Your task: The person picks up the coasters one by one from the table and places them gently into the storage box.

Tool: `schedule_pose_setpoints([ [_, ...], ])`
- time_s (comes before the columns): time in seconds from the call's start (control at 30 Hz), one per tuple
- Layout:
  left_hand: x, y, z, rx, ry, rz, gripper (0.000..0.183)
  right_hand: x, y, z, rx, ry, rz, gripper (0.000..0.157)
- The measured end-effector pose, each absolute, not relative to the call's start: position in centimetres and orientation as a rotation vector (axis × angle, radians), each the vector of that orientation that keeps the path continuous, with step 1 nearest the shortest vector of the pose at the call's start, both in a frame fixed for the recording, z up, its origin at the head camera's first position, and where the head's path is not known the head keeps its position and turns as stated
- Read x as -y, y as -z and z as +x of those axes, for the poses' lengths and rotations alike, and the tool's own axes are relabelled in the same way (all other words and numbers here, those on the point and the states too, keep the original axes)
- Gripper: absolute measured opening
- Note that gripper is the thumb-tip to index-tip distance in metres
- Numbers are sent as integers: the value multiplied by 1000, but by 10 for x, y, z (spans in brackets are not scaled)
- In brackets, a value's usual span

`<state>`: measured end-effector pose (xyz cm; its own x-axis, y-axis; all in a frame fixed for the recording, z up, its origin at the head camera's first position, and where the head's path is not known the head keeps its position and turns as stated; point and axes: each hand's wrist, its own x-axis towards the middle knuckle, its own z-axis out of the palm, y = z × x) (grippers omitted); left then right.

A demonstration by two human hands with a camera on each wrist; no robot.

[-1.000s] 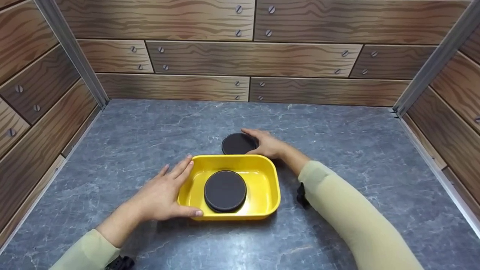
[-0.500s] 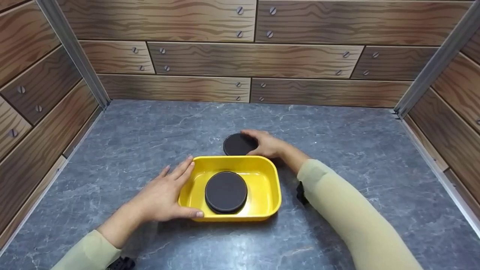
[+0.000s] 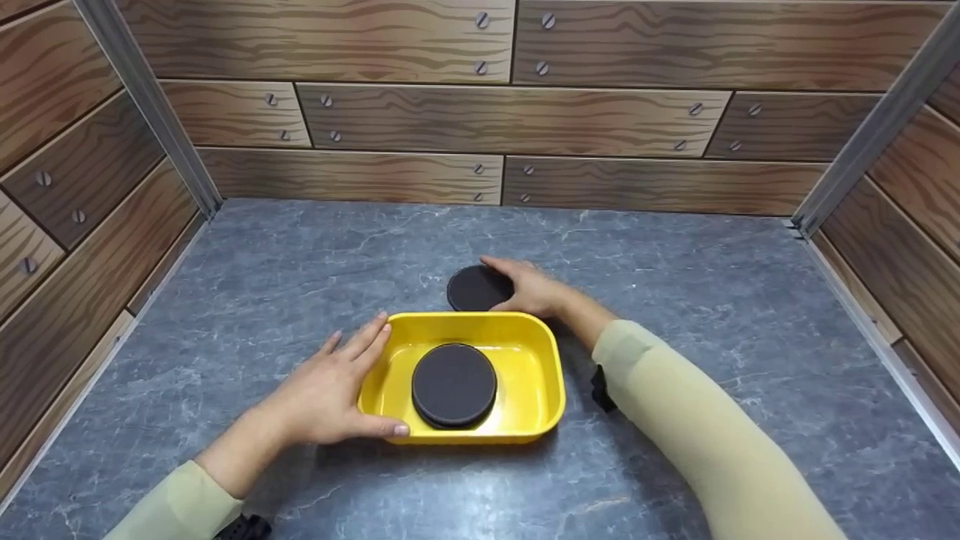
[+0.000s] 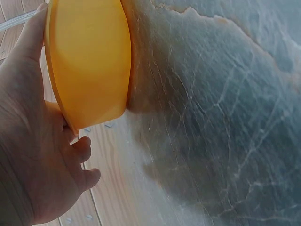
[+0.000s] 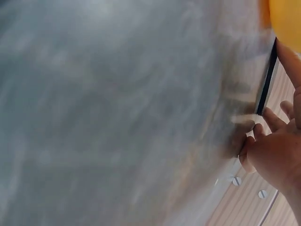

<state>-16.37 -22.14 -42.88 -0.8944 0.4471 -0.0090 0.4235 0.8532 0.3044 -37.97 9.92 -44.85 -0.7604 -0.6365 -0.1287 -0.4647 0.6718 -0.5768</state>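
A yellow tray [image 3: 525, 375] lies on the table in the head view, with a black round coaster [image 3: 454, 384] inside, left of its middle; a thick edge suggests a stack. My left hand [image 3: 322, 394] grips the tray's left end, thumb on the near rim and fingers at the far left corner. Just beyond the far rim is another black coaster [image 3: 478, 288], its near edge hidden by the tray. My right hand [image 3: 531, 291] holds its right side between thumb and fingers. The right wrist view shows this coaster edge-on as a thin dark strip [image 5: 267, 80].
A grey marbled tabletop [image 3: 330, 247] extends around the tray. Wood-patterned panels [image 3: 420, 116] wall it in at the back and both sides, with metal posts [image 3: 855, 142] at the back corners.
Almost nothing moves. Both hands keep their places on the tray and the far coaster, and the whole head view shifts slightly.
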Motion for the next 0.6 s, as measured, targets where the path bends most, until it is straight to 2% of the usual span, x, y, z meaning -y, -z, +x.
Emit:
schedule_pose_setpoints([
  [0.3, 219, 429, -163, -2935, -450, 690, 135, -102, 450, -383, -2593, 839, -808, 106],
  [0.6, 222, 430, -162, -2944, -456, 672, 134, -113, 449, -383, -2700, 986, -615, 114],
])
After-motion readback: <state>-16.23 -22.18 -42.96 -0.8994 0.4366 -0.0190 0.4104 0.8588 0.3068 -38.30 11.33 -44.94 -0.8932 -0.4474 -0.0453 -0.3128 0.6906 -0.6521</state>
